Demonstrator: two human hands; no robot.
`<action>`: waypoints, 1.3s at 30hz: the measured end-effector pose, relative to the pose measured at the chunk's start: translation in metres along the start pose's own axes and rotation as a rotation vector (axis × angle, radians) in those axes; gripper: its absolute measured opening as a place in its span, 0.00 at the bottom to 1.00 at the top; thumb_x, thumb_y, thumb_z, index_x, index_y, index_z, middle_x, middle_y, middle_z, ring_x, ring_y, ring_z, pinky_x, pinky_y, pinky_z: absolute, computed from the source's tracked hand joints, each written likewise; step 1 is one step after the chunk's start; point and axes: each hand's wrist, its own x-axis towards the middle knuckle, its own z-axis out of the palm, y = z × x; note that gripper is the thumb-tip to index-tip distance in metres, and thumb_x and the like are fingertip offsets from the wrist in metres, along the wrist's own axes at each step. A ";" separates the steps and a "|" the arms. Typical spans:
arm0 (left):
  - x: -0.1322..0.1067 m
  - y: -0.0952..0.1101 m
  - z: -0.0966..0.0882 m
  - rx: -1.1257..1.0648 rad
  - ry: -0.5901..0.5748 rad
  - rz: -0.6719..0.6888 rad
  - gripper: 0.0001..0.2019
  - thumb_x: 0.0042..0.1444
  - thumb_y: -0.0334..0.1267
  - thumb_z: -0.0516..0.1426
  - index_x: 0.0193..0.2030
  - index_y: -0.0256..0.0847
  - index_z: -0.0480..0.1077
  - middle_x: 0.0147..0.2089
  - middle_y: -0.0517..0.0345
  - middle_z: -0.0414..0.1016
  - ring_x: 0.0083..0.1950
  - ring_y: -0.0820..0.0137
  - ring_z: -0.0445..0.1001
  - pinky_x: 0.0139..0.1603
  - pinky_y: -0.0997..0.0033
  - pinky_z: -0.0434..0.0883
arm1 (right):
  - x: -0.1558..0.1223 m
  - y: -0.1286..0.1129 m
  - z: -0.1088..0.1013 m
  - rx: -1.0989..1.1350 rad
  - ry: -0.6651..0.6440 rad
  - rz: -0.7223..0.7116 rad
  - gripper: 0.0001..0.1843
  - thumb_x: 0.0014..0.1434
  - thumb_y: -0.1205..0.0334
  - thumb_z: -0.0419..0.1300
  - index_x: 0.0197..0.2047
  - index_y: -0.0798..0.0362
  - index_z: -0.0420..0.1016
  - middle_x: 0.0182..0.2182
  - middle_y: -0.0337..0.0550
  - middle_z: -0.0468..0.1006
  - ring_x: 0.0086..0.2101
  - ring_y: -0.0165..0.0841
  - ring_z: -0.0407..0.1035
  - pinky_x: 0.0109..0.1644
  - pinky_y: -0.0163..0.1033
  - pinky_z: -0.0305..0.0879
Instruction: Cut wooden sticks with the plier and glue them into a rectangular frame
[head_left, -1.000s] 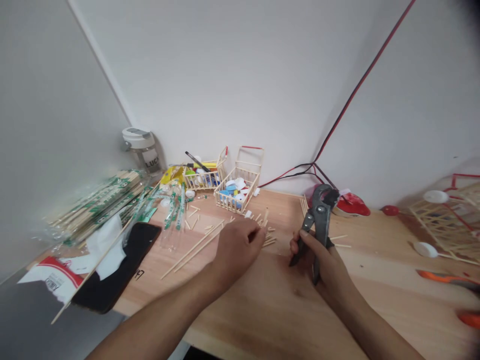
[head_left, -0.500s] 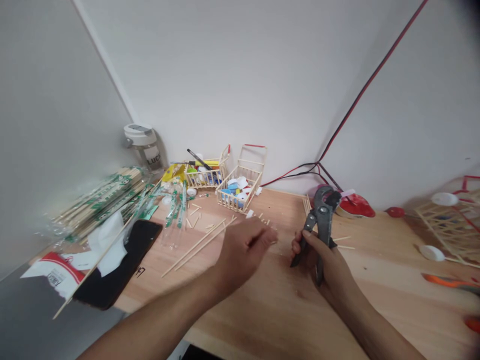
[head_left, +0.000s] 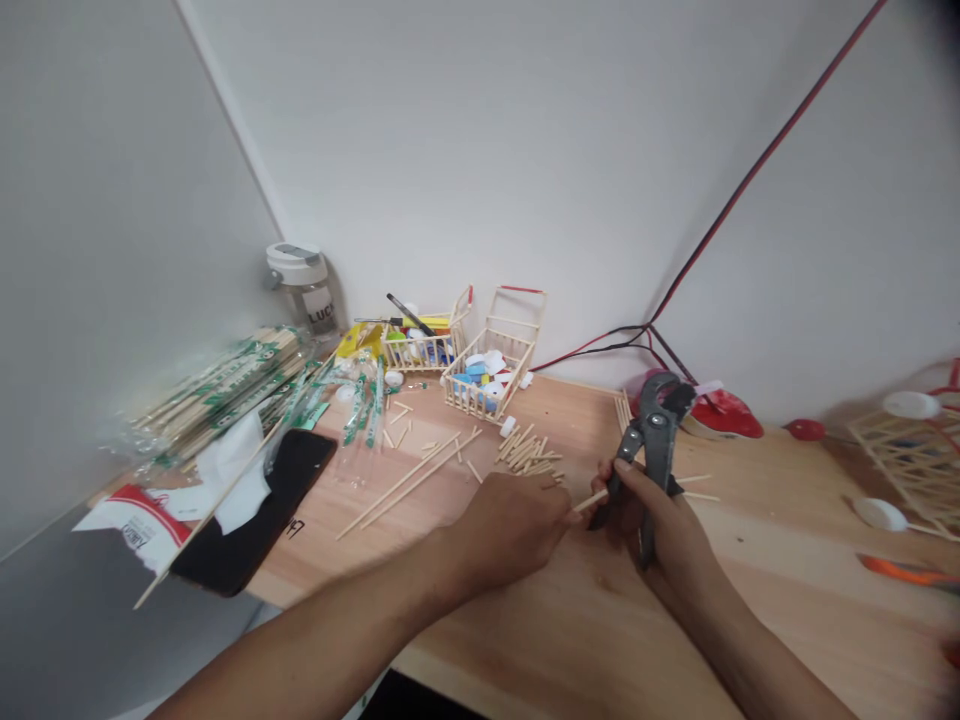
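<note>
My right hand [head_left: 660, 530] grips the handles of grey cutting pliers [head_left: 654, 430], jaws pointing up and away. My left hand [head_left: 517, 525] is closed in a pinch on a short wooden stick [head_left: 590, 499], whose far end reaches the pliers' handles. A pile of short cut stick pieces [head_left: 529, 455] lies on the wooden table [head_left: 570, 620] just beyond my left hand. Long sticks [head_left: 409, 485] lie to the left of it.
Two small stick-built baskets [head_left: 491, 375] with coloured bits stand by the wall. Packs of chopsticks [head_left: 225, 385], a black phone [head_left: 259, 510], a jar [head_left: 307, 290] sit left. A red object [head_left: 724, 415], cables, white spoons [head_left: 885, 515], a stick frame [head_left: 911, 440] and orange handles [head_left: 907, 570] lie right.
My left hand left the pile of cut pieces and came back toward the pliers with a short stick pinched in it. The pliers hand barely moved; the view shifted slightly.
</note>
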 end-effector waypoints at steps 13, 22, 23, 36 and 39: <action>0.004 -0.009 -0.011 0.119 -0.112 -0.402 0.15 0.64 0.40 0.47 0.37 0.36 0.73 0.38 0.47 0.77 0.39 0.60 0.76 0.36 0.64 0.69 | 0.000 -0.001 -0.002 0.031 -0.024 -0.019 0.13 0.50 0.52 0.67 0.30 0.53 0.73 0.23 0.38 0.72 0.24 0.29 0.67 0.26 0.33 0.66; 0.009 -0.021 -0.013 0.178 -0.152 -0.548 0.15 0.62 0.44 0.52 0.37 0.35 0.74 0.39 0.44 0.77 0.41 0.57 0.77 0.38 0.63 0.69 | -0.002 -0.022 -0.002 0.103 0.009 -0.079 0.12 0.48 0.53 0.67 0.27 0.52 0.72 0.21 0.37 0.70 0.24 0.30 0.67 0.29 0.35 0.69; 0.009 -0.020 -0.012 0.177 -0.152 -0.553 0.15 0.62 0.44 0.53 0.37 0.35 0.74 0.40 0.44 0.77 0.42 0.57 0.77 0.38 0.63 0.69 | -0.001 -0.021 -0.002 0.107 0.000 -0.069 0.12 0.48 0.53 0.67 0.27 0.52 0.73 0.21 0.37 0.70 0.24 0.30 0.67 0.29 0.35 0.69; -0.019 -0.053 -0.069 0.135 0.138 -0.624 0.09 0.60 0.36 0.51 0.35 0.40 0.73 0.40 0.54 0.77 0.42 0.67 0.72 0.41 0.71 0.63 | -0.002 -0.018 0.000 0.088 -0.002 -0.092 0.12 0.48 0.54 0.68 0.28 0.52 0.72 0.22 0.37 0.71 0.25 0.29 0.66 0.27 0.34 0.69; -0.040 -0.061 -0.076 0.196 0.034 -0.677 0.09 0.58 0.34 0.51 0.33 0.40 0.72 0.38 0.53 0.76 0.39 0.65 0.72 0.36 0.70 0.61 | -0.001 -0.020 -0.001 0.116 0.023 -0.124 0.12 0.48 0.55 0.68 0.28 0.52 0.72 0.23 0.37 0.70 0.26 0.29 0.66 0.28 0.34 0.69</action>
